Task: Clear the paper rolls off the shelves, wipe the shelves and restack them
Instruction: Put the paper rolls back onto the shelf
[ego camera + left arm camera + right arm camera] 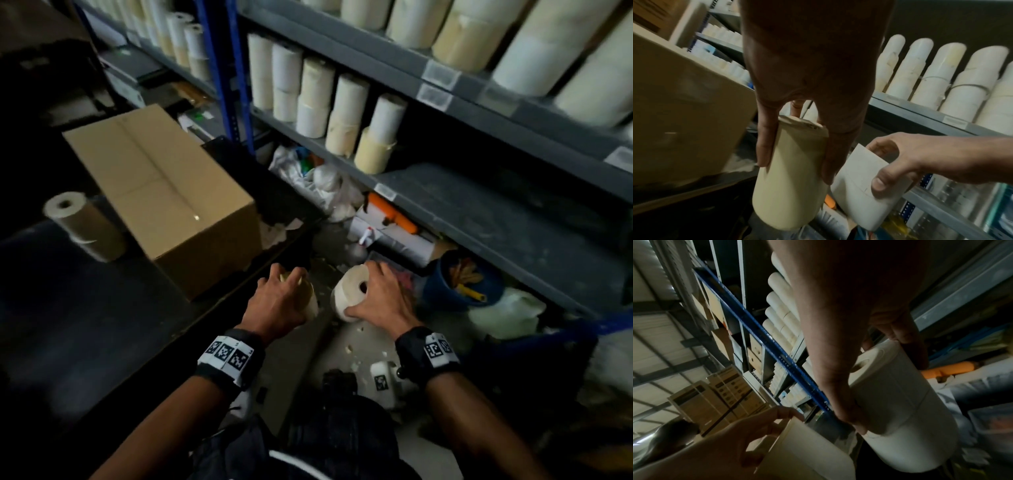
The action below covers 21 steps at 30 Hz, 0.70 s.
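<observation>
Head view: the left hand is curled around a cream-yellow paper roll, most of which is hidden beneath it. The right hand is wrapped around a white paper roll whose hollow core faces the camera. Both rolls are held low, above the littered floor. At 10 o'clock a closed brown cardboard box rests on a dark tabletop, with a single upright roll at 9 o'clock from it. At 1 o'clock, stacked rolls stand on a grey metal shelf, partly bare.

Left wrist view: fingers and thumb are seen clamped on the cream-yellow roll; the white roll appears at 3 o'clock, gripped by the right hand.

Right wrist view: the white roll is gripped; the left hand is shown at 7 o'clock.
</observation>
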{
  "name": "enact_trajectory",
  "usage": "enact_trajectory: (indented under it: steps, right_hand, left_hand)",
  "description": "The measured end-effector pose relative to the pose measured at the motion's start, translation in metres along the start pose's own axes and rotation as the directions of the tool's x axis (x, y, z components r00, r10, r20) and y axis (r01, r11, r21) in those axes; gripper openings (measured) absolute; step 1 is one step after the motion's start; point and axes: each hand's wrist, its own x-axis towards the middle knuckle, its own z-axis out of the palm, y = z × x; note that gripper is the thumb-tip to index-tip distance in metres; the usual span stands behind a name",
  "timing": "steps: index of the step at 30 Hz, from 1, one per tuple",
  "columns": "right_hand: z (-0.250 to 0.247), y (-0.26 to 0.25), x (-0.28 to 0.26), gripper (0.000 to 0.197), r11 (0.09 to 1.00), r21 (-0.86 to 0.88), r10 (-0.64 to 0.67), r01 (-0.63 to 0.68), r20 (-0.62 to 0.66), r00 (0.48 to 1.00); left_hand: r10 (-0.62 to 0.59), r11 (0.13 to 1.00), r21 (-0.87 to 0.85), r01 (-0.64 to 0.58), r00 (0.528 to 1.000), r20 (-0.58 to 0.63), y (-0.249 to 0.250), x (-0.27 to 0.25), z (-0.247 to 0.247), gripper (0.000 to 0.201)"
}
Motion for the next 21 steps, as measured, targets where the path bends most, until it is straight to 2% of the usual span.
enact_trajectory:
  steps: [5,9,15,21]
  right_hand:
    - [-0.055,0.067,0.078,0.117,0.999,0.038,0.033,-0.031,-0.058,0.998]
    - [-0.102,0.105,0.144,0.103,0.998,0.041,0.051,-0.045,-0.147,0.988]
    - [-0.149,0.12,0.239,0.101,0.996,0.073,0.067,-0.051,-0.232,0.97]
    - [-0.148,0.119,0.304,0.097,0.992,0.122,0.047,-0.02,-0.22,0.974]
  left_hand:
    - [0.018,0.999,0.035,-0.017,0.999,-0.038,0.064,0.077,-0.004,0.087]
    - [0.029,0.998,0.056,-0.025,0.997,-0.074,0.102,0.127,-0.01,0.088]
    - [0.05,0.997,0.068,-0.043,0.992,-0.113,0.135,0.181,-0.024,0.09]
    - [0.061,0.992,0.118,-0.045,0.988,-0.141,0.146,0.214,-0.035,0.093]
